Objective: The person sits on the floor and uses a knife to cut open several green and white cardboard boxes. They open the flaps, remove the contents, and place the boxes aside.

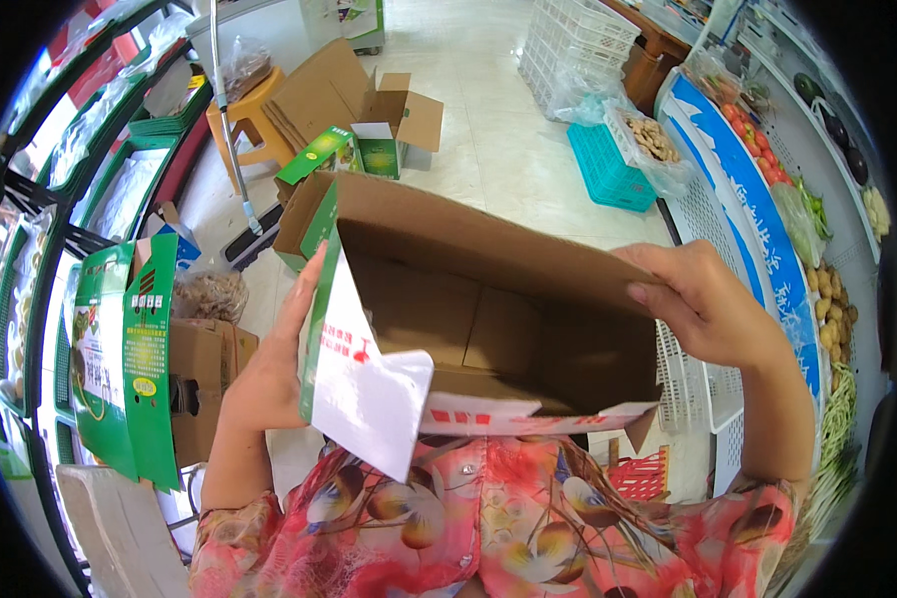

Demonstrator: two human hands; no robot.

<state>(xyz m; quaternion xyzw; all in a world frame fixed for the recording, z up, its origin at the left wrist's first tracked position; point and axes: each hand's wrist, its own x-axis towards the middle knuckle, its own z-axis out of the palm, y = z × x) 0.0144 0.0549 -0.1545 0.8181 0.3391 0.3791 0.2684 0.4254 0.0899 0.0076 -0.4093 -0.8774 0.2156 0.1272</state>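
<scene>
Before my chest is a cardboard box (493,314), its top open and its brown inside facing up. I see no goods in it, though its right end lies in deep shadow. A white flap (377,418) with red printing folds outward at its near left corner. Along the left outer wall, which is green, my left hand (269,359) presses with its palm and straight fingers. My right hand (684,299) pinches the far wall near its right corner, thumb on the inner face and fingers behind, mostly hidden.
Green cartons (149,366) stand at left by shelving. Beyond my box are a broom head (258,238), an open carton (389,123) and a yellow stool (258,93). At right, a teal crate (605,168) sits near a vegetable display (751,194). White crates (575,52) are stacked behind.
</scene>
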